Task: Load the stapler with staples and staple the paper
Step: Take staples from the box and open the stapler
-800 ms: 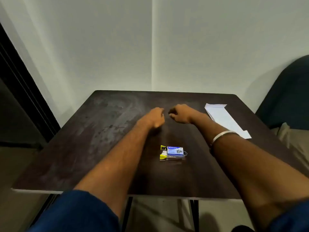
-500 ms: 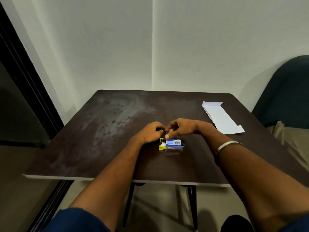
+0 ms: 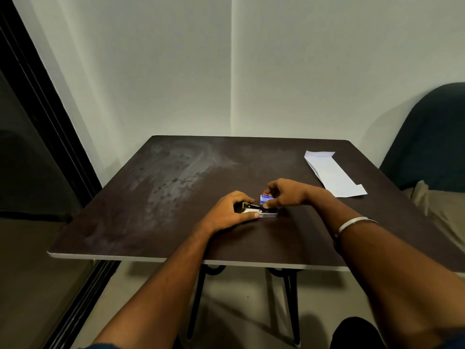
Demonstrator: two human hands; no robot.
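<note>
Your left-hand fingers curl over the black-and-yellow stapler lying flat, your right fingertips pinch the small blue staple box just above it, and the folded white paper lies well beyond them.

Only the folded paper occupies the far right of the table.

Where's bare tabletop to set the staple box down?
Free: the table's left half, left of the left hand, and the near strip along its front edge. Crowded: the middle, where the right hand pinches the box over the stapler; paper fills the far right.
</note>
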